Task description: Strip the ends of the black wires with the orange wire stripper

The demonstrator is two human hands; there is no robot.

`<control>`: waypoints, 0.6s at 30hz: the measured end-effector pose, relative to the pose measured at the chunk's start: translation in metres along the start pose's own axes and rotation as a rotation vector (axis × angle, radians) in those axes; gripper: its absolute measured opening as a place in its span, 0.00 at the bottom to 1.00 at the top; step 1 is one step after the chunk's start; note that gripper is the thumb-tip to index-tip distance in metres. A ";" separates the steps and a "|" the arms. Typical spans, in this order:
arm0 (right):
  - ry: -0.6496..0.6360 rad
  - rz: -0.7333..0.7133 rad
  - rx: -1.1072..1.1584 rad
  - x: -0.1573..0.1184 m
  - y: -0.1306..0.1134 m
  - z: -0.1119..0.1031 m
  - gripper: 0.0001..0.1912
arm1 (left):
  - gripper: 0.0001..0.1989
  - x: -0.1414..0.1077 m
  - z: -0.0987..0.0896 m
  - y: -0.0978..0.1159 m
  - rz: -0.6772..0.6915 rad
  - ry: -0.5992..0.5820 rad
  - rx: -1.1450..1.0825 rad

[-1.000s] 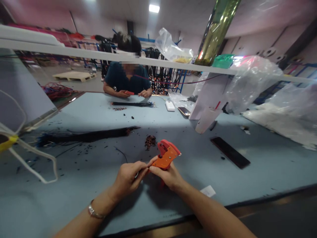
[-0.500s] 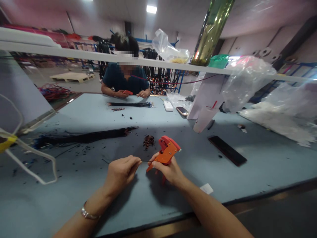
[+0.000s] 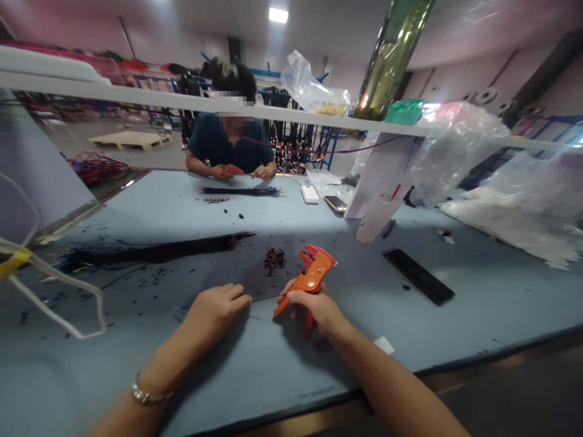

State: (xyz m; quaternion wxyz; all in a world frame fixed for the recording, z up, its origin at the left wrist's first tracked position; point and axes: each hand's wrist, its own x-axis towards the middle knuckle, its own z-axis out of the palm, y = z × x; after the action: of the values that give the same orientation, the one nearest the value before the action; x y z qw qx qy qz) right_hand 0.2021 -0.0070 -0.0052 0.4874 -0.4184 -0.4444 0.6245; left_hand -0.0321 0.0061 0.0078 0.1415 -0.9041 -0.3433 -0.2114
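My right hand (image 3: 319, 306) is wrapped round an orange and red wire stripper (image 3: 314, 271), whose jaws point up and away. Its thumb and fingertips also pinch one end of a thin black wire (image 3: 268, 297). That wire runs left to my left hand (image 3: 221, 309), where the closed fingertips meet it; the fingertips themselves are partly hidden. Just beyond the stripper lies a small heap of short dark and copper-coloured pieces (image 3: 274, 261). A long bundle of black wires (image 3: 182, 249) lies on the blue-grey table (image 3: 346, 388) beyond my left hand.
Across the table a person (image 3: 232, 145) in a dark top holds a red tool (image 3: 234, 169) near another wire bundle (image 3: 241, 192). On the right are a black phone (image 3: 419, 276), a cup with a straw (image 3: 377, 218) and plastic bags (image 3: 523, 206). A white cable loop (image 3: 98, 303) stands at left.
My left hand has shifted left, showing a longer stretch of wire between my hands. The wire stripper has tilted and moved slightly right in my right hand.
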 end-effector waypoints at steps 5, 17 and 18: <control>-0.010 0.026 0.055 0.002 -0.006 -0.012 0.09 | 0.17 -0.005 -0.006 -0.014 0.020 0.070 -0.034; -0.033 0.083 0.101 0.003 -0.006 -0.012 0.11 | 0.22 -0.014 -0.012 -0.042 -0.063 -0.038 0.046; -0.037 0.092 0.099 0.003 -0.006 -0.011 0.11 | 0.22 -0.014 -0.011 -0.041 -0.060 -0.060 0.046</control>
State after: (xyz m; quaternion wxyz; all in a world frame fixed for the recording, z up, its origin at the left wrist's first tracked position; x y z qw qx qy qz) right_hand 0.2137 -0.0019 -0.0028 0.4698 -0.4021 -0.4022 0.6752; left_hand -0.0729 0.0238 0.0150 0.1453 -0.8960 -0.3789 -0.1803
